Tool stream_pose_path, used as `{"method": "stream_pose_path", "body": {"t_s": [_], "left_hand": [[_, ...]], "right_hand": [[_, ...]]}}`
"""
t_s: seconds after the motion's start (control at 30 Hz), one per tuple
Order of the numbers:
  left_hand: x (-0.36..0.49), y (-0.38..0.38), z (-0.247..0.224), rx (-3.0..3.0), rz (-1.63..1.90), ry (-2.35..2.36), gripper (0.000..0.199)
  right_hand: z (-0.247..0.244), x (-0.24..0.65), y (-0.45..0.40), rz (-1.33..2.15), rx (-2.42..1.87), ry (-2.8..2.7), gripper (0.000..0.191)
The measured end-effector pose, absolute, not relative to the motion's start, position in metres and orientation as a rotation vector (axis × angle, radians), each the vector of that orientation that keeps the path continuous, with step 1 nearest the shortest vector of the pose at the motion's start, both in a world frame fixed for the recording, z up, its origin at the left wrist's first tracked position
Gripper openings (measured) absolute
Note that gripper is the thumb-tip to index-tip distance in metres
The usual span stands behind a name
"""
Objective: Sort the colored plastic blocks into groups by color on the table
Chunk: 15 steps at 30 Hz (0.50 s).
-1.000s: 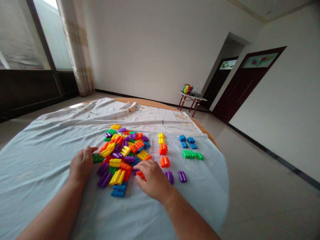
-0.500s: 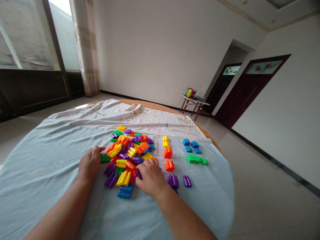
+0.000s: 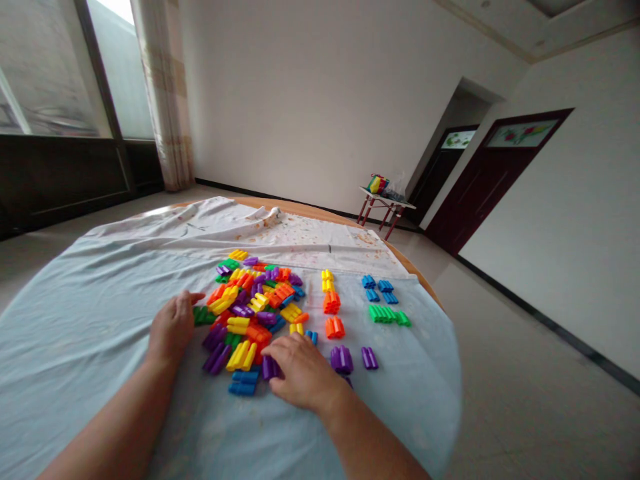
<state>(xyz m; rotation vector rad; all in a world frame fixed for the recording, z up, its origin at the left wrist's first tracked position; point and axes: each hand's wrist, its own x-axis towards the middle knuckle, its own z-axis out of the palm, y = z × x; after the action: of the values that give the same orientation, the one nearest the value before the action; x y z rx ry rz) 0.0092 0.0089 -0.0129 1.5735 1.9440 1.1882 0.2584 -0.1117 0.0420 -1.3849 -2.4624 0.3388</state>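
Purple block [image 3: 271, 369] lies at the near right edge of the pile [image 3: 259, 303], pinched between thumb and fingers of your right hand [image 3: 303, 371]. Your left hand [image 3: 171, 328] curves beside the green block [image 3: 204, 316]; whether it grips cannot be told.

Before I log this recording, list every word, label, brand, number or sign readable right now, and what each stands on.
No text can be read.
Colourful bag on the side table: too small and blurred to tell whether anything is printed.
White cloth: coloured marks, none legible as writing.
Door's glass panel: a floral design, no readable words.
Plastic connector blocks: no legible lettering or numbers.
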Motion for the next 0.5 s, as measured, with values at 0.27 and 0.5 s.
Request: {"method": "stream_pose_path", "body": {"t_s": [0.27,0.5], "left_hand": [[0.006,0.011,-0.013,1.535,1.144,1.993,0.055],[0.005,0.014,-0.017,1.572,1.133,2.015,0.054]], "right_hand": [[0.053,0.287,-0.119,0.36,-1.339,-2.276,0.045],[0.065,0.4,-0.137,0.278,-1.669,-2.058,0.049]]}}
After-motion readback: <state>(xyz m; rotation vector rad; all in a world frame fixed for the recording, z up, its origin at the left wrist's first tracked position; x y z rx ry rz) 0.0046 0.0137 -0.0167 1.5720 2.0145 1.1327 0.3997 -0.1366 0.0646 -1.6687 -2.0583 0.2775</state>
